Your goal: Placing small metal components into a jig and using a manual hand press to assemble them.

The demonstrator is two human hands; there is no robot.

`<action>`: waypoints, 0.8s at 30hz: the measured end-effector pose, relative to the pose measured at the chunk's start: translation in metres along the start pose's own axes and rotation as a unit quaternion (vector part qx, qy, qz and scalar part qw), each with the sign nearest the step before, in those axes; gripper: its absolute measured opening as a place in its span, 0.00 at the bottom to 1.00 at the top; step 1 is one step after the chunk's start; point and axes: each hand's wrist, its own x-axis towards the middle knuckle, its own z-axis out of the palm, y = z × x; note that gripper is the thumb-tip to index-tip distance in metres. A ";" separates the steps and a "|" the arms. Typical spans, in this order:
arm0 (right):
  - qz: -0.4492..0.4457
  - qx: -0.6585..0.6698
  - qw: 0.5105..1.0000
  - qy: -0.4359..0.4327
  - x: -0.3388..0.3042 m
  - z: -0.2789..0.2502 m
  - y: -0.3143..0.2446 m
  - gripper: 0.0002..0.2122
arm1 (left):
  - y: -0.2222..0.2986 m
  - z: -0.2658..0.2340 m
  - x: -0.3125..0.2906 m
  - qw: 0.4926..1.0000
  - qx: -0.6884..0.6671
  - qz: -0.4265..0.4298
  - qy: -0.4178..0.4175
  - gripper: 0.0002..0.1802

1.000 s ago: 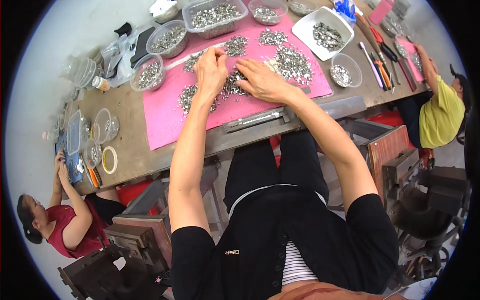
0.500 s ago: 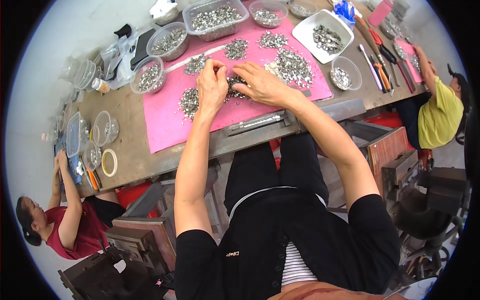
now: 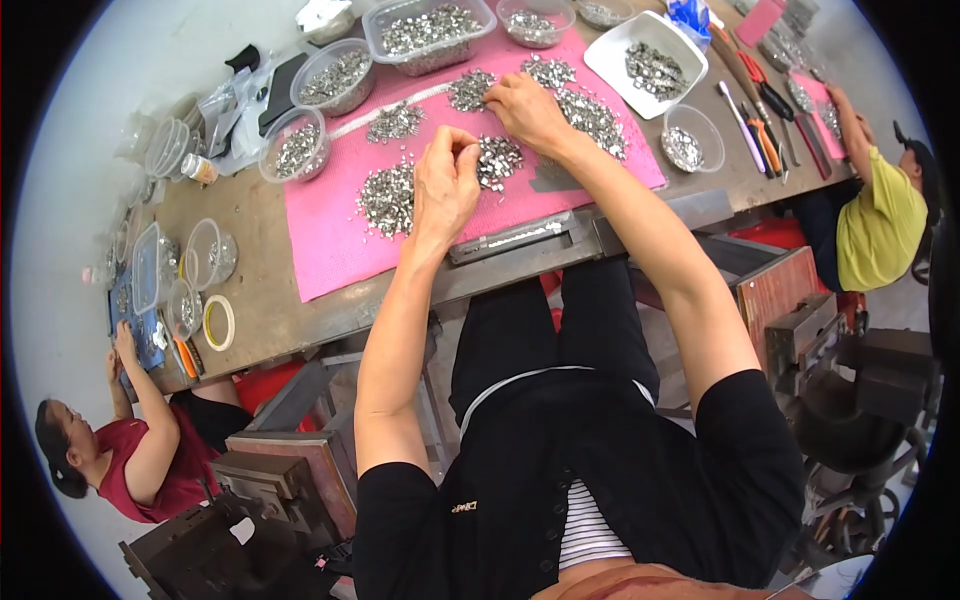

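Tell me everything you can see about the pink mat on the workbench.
The pink mat is a thin, finely textured rectangular sheet lying flat and slightly skewed on the brown table. Small piles of silvery metal parts are scattered across it. The left hand hovers over its middle, fingers pinched; the right hand rests among the piles farther back.

A mat point(image 3: 330, 250) lay on the workbench point(image 3: 260, 320), w/ piles of small metal parts point(image 3: 388, 198) spread on it. Left hand point(image 3: 445, 185) hovered over the mat's middle, just left of one pile point(image 3: 497, 160); right hand point(image 3: 525, 110) rested farther back, btwn two piles. Behind the mat: round bowls point(image 3: 335, 75) & a rectangular tub point(image 3: 430, 30), parts in each. Right of mat: square tray point(image 3: 645, 55), small bowl point(image 3: 690, 140), then pliers point(image 3: 760, 140). Left end: empty containers point(image 3: 205, 255), tape roll point(image 3: 218, 322).
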 end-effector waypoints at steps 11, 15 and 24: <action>0.022 -0.070 0.997 -0.008 0.010 0.002 -0.002 0.06 | 0.038 0.018 -0.059 0.988 0.012 0.128 -0.087 0.04; 0.015 -0.072 0.997 0.001 0.006 0.001 -0.001 0.07 | 0.034 0.021 -0.066 0.986 0.027 0.137 -0.086 0.04; 0.004 0.064 0.996 -0.061 -0.031 -0.057 -0.039 0.06 | 0.034 0.024 -0.069 0.983 0.062 0.159 -0.068 0.05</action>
